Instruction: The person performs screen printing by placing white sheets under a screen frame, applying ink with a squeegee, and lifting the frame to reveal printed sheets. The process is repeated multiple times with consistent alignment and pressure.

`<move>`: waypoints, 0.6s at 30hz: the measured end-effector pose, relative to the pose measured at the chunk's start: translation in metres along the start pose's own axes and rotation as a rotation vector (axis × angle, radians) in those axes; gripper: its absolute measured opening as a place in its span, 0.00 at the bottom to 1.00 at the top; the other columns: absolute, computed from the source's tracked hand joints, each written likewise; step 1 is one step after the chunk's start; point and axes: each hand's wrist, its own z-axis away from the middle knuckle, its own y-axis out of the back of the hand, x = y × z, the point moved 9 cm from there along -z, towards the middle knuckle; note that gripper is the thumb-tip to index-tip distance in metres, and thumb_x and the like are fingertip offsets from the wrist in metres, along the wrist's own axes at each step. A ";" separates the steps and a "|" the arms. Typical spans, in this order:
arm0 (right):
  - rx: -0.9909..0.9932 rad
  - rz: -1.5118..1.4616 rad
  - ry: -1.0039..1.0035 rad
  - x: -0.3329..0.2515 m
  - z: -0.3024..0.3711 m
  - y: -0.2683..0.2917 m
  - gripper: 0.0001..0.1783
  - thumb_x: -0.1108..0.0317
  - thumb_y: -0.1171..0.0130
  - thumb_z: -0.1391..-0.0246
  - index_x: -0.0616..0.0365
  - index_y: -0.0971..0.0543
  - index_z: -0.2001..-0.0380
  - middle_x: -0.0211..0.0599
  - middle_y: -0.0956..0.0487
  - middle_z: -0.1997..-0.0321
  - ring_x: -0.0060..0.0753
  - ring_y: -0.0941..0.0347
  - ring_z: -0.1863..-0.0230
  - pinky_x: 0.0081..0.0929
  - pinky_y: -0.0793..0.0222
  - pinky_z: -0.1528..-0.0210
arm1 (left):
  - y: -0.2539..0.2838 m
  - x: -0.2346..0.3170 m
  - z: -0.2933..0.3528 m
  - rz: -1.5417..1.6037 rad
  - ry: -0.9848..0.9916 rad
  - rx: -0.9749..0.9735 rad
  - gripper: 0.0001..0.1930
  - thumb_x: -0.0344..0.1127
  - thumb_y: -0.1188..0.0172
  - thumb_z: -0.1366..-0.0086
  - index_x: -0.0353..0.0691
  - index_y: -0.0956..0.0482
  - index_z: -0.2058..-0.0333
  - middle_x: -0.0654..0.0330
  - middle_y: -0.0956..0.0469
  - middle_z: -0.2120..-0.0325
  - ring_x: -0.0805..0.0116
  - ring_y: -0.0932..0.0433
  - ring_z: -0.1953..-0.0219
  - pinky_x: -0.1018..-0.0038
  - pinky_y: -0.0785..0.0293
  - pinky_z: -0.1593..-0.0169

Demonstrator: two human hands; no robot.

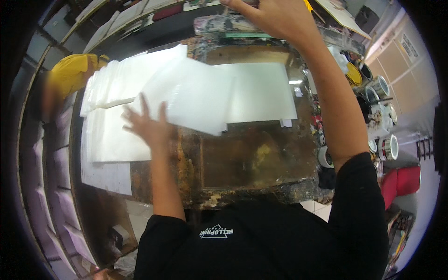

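My left hand [147,123] has its fingers spread above the left part of the worktable [242,158]. It is at the left edge of a slightly blurred, translucent white sheet [196,95] that lies askew; whether the fingers touch it I cannot tell. Under and beside this hand are fanned white sheets [121,77] and a front pile of white sheets [116,135]. Another pale sheet [263,91] lies flat on the table, partly covered by the askew one. My right hand [280,16] is raised at the top edge, thumb pointing left; its other fingers are cut off from view.
Small white tabs [286,123] show by the flat sheet's edge. Paint tins [388,147] and tubs crowd the right side, near a red chair [406,181]. A person in a yellow shirt [70,74] is at the far left, beside racks with pale panels [67,168].
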 end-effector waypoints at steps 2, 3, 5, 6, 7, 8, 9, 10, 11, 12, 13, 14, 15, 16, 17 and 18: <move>0.065 0.021 0.014 0.005 -0.004 -0.001 0.47 0.28 0.55 0.38 0.69 0.15 0.74 0.61 0.16 0.68 0.60 0.18 0.61 0.50 0.25 0.53 | -0.035 0.083 0.038 0.346 -0.352 -0.201 0.29 0.51 0.38 0.29 0.53 0.26 0.32 0.44 0.37 0.28 0.43 0.45 0.24 0.38 0.59 0.23; 0.066 0.023 0.015 0.007 -0.007 -0.002 0.47 0.27 0.55 0.38 0.69 0.14 0.74 0.60 0.16 0.69 0.61 0.18 0.61 0.50 0.24 0.53 | -0.047 0.141 0.074 0.504 -0.589 -0.374 0.26 0.50 0.40 0.27 0.53 0.26 0.33 0.48 0.34 0.29 0.45 0.43 0.24 0.40 0.59 0.23; 0.074 0.061 -0.011 0.018 -0.012 0.006 0.48 0.27 0.55 0.37 0.69 0.14 0.74 0.60 0.15 0.69 0.61 0.17 0.62 0.50 0.24 0.54 | -0.077 0.226 0.119 0.401 -0.727 -0.499 0.24 0.50 0.46 0.24 0.52 0.25 0.33 0.52 0.34 0.29 0.47 0.41 0.25 0.38 0.62 0.23; 0.065 0.021 0.042 0.003 -0.017 -0.006 0.49 0.26 0.57 0.37 0.69 0.14 0.74 0.60 0.16 0.71 0.60 0.17 0.63 0.50 0.23 0.56 | -0.094 0.222 0.134 0.334 -0.677 -0.525 0.24 0.50 0.48 0.23 0.52 0.26 0.33 0.52 0.34 0.28 0.47 0.42 0.24 0.38 0.62 0.23; 0.038 -0.004 0.045 0.002 -0.017 -0.008 0.50 0.26 0.58 0.36 0.68 0.14 0.75 0.60 0.16 0.72 0.59 0.17 0.64 0.50 0.23 0.56 | -0.108 0.231 0.143 0.303 -0.674 -0.550 0.24 0.51 0.49 0.23 0.53 0.26 0.33 0.52 0.35 0.28 0.46 0.42 0.24 0.38 0.62 0.23; 0.011 -0.031 0.050 0.001 -0.018 -0.009 0.50 0.25 0.58 0.36 0.68 0.14 0.75 0.60 0.16 0.73 0.58 0.17 0.64 0.50 0.23 0.57 | -0.120 0.235 0.149 0.271 -0.669 -0.575 0.25 0.51 0.51 0.22 0.53 0.27 0.32 0.51 0.36 0.28 0.46 0.43 0.24 0.38 0.63 0.23; -0.011 -0.036 0.027 0.008 -0.015 -0.006 0.50 0.25 0.59 0.36 0.68 0.14 0.76 0.60 0.17 0.73 0.57 0.17 0.65 0.50 0.23 0.57 | -0.122 0.246 0.151 0.296 -0.692 -0.585 0.25 0.51 0.51 0.22 0.53 0.27 0.32 0.51 0.36 0.28 0.45 0.43 0.24 0.38 0.63 0.23; -0.018 -0.011 0.019 0.014 -0.014 -0.002 0.51 0.25 0.60 0.35 0.67 0.14 0.79 0.58 0.18 0.76 0.53 0.17 0.67 0.49 0.22 0.59 | -0.123 0.253 0.153 0.320 -0.712 -0.595 0.25 0.51 0.52 0.22 0.53 0.28 0.31 0.51 0.36 0.27 0.45 0.43 0.24 0.38 0.62 0.23; -0.060 -0.026 0.038 0.010 -0.016 -0.009 0.52 0.25 0.61 0.35 0.67 0.15 0.79 0.58 0.18 0.77 0.53 0.17 0.67 0.49 0.22 0.60 | -0.125 0.246 0.156 0.311 -0.691 -0.608 0.25 0.50 0.53 0.22 0.53 0.28 0.31 0.50 0.37 0.27 0.44 0.43 0.24 0.38 0.62 0.23; -0.102 -0.042 0.059 0.006 -0.018 -0.014 0.52 0.25 0.62 0.35 0.67 0.15 0.80 0.58 0.18 0.77 0.53 0.17 0.67 0.48 0.22 0.60 | -0.129 0.241 0.160 0.302 -0.673 -0.622 0.25 0.50 0.53 0.22 0.53 0.28 0.31 0.50 0.37 0.27 0.44 0.43 0.24 0.38 0.62 0.23; -0.119 -0.013 0.024 0.008 -0.020 -0.005 0.52 0.25 0.63 0.34 0.67 0.15 0.80 0.57 0.18 0.77 0.52 0.17 0.69 0.48 0.21 0.61 | -0.128 0.247 0.159 0.320 -0.694 -0.631 0.26 0.51 0.53 0.22 0.53 0.28 0.31 0.50 0.38 0.27 0.44 0.44 0.24 0.38 0.62 0.23; -0.138 0.018 -0.011 0.009 -0.021 0.002 0.53 0.25 0.64 0.34 0.67 0.16 0.81 0.56 0.18 0.77 0.52 0.17 0.70 0.48 0.21 0.63 | -0.126 0.253 0.159 0.337 -0.713 -0.640 0.26 0.51 0.52 0.22 0.53 0.29 0.30 0.50 0.38 0.27 0.44 0.44 0.24 0.38 0.61 0.23; -0.160 0.029 -0.027 0.008 -0.024 0.004 0.53 0.25 0.64 0.33 0.67 0.16 0.81 0.56 0.18 0.77 0.51 0.17 0.71 0.47 0.21 0.64 | -0.125 0.254 0.159 0.332 -0.714 -0.640 0.26 0.51 0.52 0.22 0.52 0.29 0.30 0.50 0.38 0.27 0.44 0.44 0.24 0.38 0.61 0.23; -0.109 0.037 0.010 0.010 -0.028 0.003 0.53 0.25 0.64 0.33 0.67 0.16 0.81 0.55 0.18 0.77 0.51 0.17 0.72 0.47 0.20 0.64 | -0.124 0.254 0.159 0.328 -0.715 -0.641 0.26 0.51 0.52 0.22 0.52 0.29 0.30 0.50 0.38 0.27 0.44 0.44 0.24 0.38 0.60 0.23; -0.089 0.077 0.012 0.013 -0.031 0.000 0.53 0.25 0.65 0.33 0.68 0.16 0.80 0.55 0.17 0.76 0.51 0.17 0.71 0.47 0.20 0.63 | -0.124 0.255 0.160 0.324 -0.717 -0.641 0.26 0.51 0.53 0.22 0.52 0.29 0.30 0.50 0.38 0.27 0.44 0.44 0.24 0.38 0.60 0.23; -0.069 0.117 0.018 0.009 -0.033 0.000 0.54 0.25 0.65 0.33 0.68 0.16 0.79 0.55 0.16 0.74 0.51 0.16 0.70 0.47 0.19 0.62 | -0.122 0.255 0.160 0.330 -0.716 -0.638 0.26 0.51 0.52 0.22 0.52 0.29 0.30 0.50 0.38 0.27 0.43 0.44 0.24 0.38 0.59 0.24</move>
